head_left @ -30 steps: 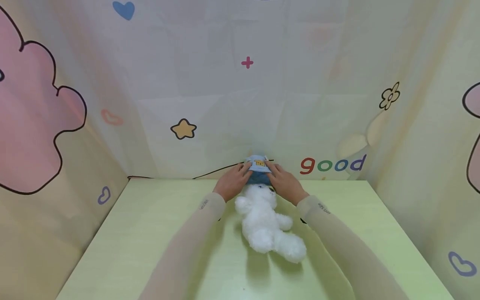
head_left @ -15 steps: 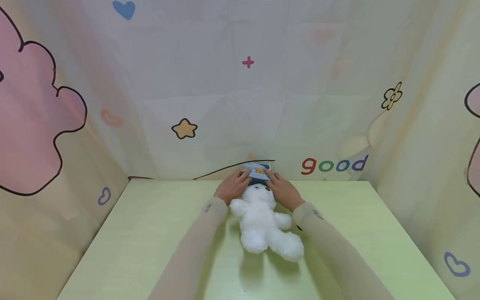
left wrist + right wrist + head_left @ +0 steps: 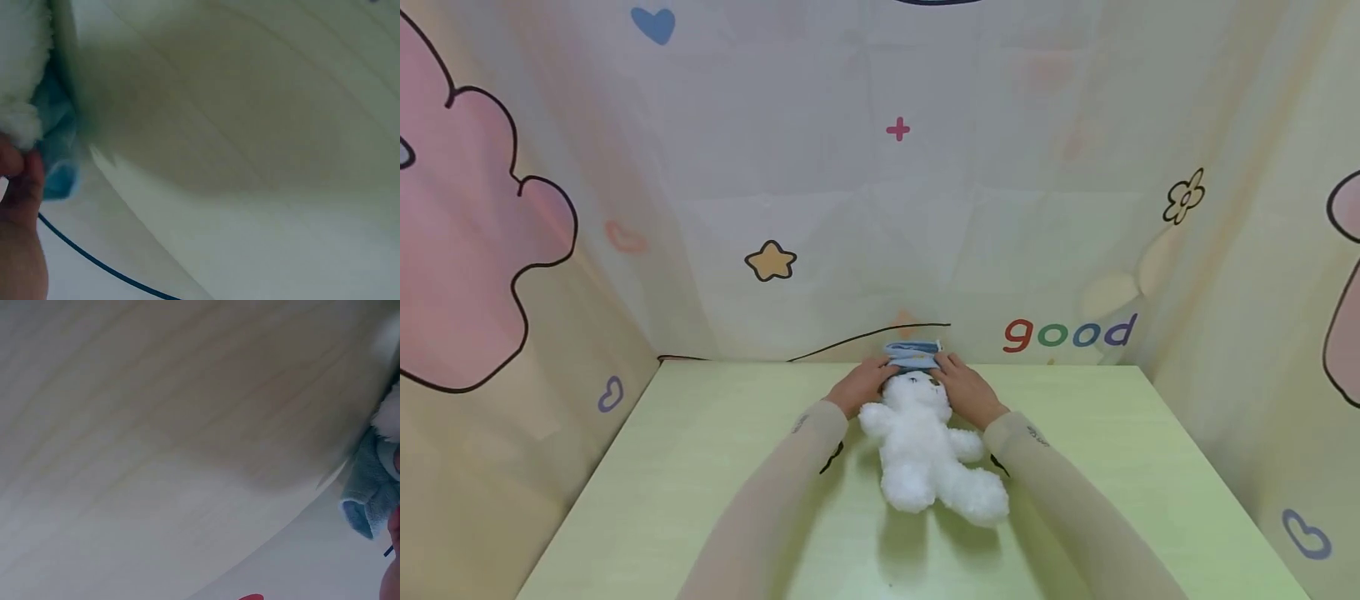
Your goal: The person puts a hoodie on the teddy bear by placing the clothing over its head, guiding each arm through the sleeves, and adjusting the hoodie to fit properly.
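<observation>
A white plush bear lies on its back on the table, legs toward the viewer. A small light-blue plush garment is bunched at the top of its head, just above the eyes. My left hand pinches the garment's left side beside the head. On the other side, my right hand grips its right edge. In the left wrist view, the left thumb and finger meet at the blue cloth. The right wrist view shows an open tube-like end of the garment; most of the right hand is cut off there.
The pale green table ends at a printed curtain just behind the garment. Side curtains rise along the left and right table edges.
Both hands have drawn the garment down toward the bear's face, and its upper part has folded over. The yellow emblem on its front now barely shows. The bear has shifted slightly left.
</observation>
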Motion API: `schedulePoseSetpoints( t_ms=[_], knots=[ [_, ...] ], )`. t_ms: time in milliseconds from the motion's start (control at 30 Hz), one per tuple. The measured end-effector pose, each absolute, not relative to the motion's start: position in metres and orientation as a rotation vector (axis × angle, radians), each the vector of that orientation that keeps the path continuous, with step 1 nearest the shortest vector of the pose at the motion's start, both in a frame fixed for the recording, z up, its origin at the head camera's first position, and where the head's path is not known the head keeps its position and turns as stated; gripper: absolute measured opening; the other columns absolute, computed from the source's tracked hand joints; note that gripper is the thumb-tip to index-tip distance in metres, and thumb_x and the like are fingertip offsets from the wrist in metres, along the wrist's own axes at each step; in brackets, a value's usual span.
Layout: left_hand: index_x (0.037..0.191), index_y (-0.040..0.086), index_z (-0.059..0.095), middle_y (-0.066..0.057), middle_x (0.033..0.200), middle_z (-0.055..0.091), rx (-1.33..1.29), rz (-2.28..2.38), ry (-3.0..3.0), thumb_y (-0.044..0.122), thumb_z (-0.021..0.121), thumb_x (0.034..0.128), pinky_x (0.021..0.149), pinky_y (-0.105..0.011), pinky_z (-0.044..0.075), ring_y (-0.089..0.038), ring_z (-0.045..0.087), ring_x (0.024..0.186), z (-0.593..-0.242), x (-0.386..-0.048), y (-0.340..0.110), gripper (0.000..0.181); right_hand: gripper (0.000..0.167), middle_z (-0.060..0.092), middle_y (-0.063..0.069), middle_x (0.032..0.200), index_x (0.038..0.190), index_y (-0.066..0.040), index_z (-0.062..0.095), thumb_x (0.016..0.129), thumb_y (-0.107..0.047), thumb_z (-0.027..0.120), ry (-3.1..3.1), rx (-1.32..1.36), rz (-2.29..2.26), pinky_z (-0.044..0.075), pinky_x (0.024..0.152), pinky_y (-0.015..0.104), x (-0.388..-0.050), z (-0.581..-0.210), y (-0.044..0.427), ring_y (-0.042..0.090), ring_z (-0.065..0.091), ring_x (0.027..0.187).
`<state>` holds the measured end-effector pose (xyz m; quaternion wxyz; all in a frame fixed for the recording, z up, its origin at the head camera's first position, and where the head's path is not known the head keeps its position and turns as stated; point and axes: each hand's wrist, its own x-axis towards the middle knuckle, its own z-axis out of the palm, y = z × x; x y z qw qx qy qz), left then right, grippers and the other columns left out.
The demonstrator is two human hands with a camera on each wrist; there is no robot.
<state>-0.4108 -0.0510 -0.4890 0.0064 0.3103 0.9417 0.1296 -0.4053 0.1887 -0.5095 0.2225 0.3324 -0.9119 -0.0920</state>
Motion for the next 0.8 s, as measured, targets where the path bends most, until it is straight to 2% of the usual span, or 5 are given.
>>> schedulePoseSetpoints(
  t_ms=[100, 167, 400, 567, 800],
  knots=[
    [0.146, 0.010, 0.046, -0.014, 0.151, 0.044, 0.927, 0.631, 2.843, 0.016, 0.041, 0.1035, 0.115, -0.044, 0.034, -0.032, 0.040, 0.141, -0.489, -0.412, -0.054, 0.044, 0.027, 0.055, 0.011, 0.124, 0.118, -0.011, 0.064, 0.092, -0.003, 0.064, -2.549, 0.927, -0.109, 0.054, 0.084, 0.035, -0.408, -0.511, 0.189, 0.024, 0.056, 0.105],
    [0.147, 0.008, 0.044, -0.015, 0.153, 0.042, 0.902, 0.753, 2.767, 0.025, 0.038, 0.1002, 0.117, -0.045, 0.031, -0.033, 0.037, 0.144, -0.487, -0.412, -0.056, 0.051, 0.028, 0.059, 0.010, 0.125, 0.121, -0.012, 0.065, 0.094, -0.005, 0.063, -2.590, 0.925, 0.046, 0.054, 0.086, 0.038, -0.408, -0.511, 0.190, 0.025, 0.061, 0.105],
    [0.153, 0.009, 0.033, -0.015, 0.159, 0.032, 0.819, 0.735, 2.640, 0.036, 0.060, 0.0875, 0.117, -0.046, 0.030, -0.032, 0.030, 0.147, -0.475, -0.405, -0.062, 0.076, 0.033, 0.068, 0.009, 0.109, 0.118, -0.010, 0.066, 0.088, 0.003, 0.060, -2.693, 0.873, 0.515, 0.054, 0.083, 0.042, -0.400, -0.504, 0.194, 0.026, 0.067, 0.095],
    [0.148, 0.007, 0.042, -0.014, 0.153, 0.041, 0.887, 0.696, 2.679, 0.034, 0.066, 0.0910, 0.116, -0.045, 0.032, -0.031, 0.036, 0.144, -0.469, -0.401, -0.070, 0.067, 0.032, 0.069, 0.013, 0.104, 0.119, -0.006, 0.054, 0.089, 0.003, 0.060, -2.711, 0.812, 0.728, 0.056, 0.080, 0.042, -0.396, -0.502, 0.194, 0.028, 0.069, 0.094],
    [0.135, 0.007, 0.056, -0.014, 0.146, 0.049, 0.939, 0.693, 2.789, 0.032, 0.071, 0.0891, 0.115, -0.048, 0.032, -0.034, 0.038, 0.141, -0.475, -0.396, -0.072, 0.054, 0.025, 0.065, 0.012, 0.106, 0.114, -0.003, 0.064, 0.090, 0.002, 0.059, -2.747, 0.800, 0.729, 0.053, 0.085, 0.044, -0.389, -0.501, 0.193, 0.028, 0.065, 0.098]
  ],
)
